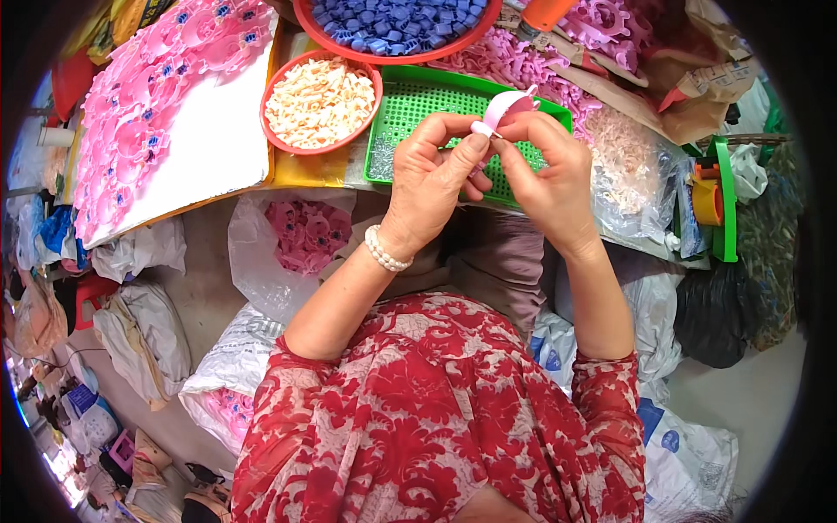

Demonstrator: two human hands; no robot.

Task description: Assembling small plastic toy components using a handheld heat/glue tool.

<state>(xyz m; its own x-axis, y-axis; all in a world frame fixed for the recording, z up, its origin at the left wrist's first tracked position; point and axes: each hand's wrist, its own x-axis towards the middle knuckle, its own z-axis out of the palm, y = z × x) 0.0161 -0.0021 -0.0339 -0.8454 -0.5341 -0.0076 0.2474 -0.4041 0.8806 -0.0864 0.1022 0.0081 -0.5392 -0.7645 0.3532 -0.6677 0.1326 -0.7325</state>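
Above the green basket, both hands meet around a pink plastic piece [507,106] with a curved, ring-like end pointing up and a pale narrow end between the fingertips. My left hand [429,179], with a beaded bracelet at its wrist, is closed on that piece, thumb on the pale end. My right hand [551,170] has thumb and forefinger pinched together right against it; what is between them is too small to make out. Underneath, the perforated green basket [418,91] holds small clear or metallic bits at its left side.
A red bowl [377,87] of cream-coloured parts stands left of the basket; a red basin [301,10] of blue parts is behind. Pink pieces cover a white board [218,144] at left. Pink parts [514,65] are heaped behind right. An open plastic bag [248,231] sits below the table edge.
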